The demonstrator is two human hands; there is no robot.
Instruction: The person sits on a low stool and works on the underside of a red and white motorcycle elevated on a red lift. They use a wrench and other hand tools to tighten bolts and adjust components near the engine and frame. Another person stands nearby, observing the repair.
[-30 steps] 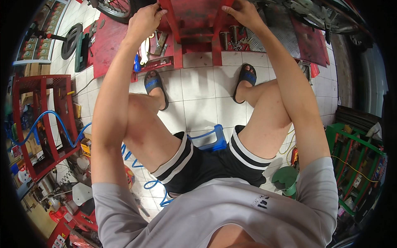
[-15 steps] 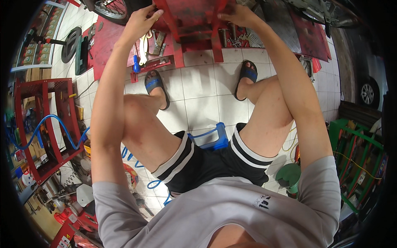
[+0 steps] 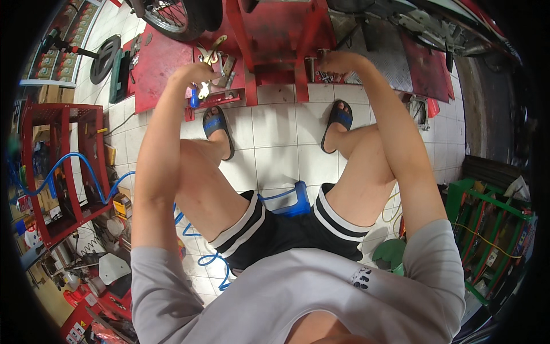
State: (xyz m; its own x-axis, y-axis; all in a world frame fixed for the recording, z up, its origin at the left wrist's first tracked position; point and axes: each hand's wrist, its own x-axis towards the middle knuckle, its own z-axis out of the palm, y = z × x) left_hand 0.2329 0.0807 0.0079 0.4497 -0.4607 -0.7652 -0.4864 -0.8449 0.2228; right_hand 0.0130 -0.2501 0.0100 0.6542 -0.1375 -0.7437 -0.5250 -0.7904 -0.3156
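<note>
My left hand (image 3: 197,74) is over a group of hand tools on the red platform (image 3: 154,86), fingers loosely stretched and apart. A screwdriver's blue handle (image 3: 195,98) shows just below it. A gold-coloured lever-like tool (image 3: 216,47) and a flat metal bar (image 3: 230,64) lie next to that hand. My right hand (image 3: 344,62) hangs above the platform by several bolts (image 3: 312,67), its fingers loosely extended; I see nothing held in it. Between my hands stands a worn red metal stand (image 3: 275,54). My hands partly hide the tools and bolts beneath them.
A spoked wheel (image 3: 166,17) is at the far left of the platform, and motorcycle parts (image 3: 427,23) at the far right. A red rack (image 3: 66,172) and blue coiled hose (image 3: 74,155) stand left. A green rack (image 3: 475,200) and green bucket (image 3: 389,255) are at right.
Both hands have left the red stand's sides and come nearer to me, the left over the tools, the right by the bolts. The view has shifted, showing more of the platform's far side.
</note>
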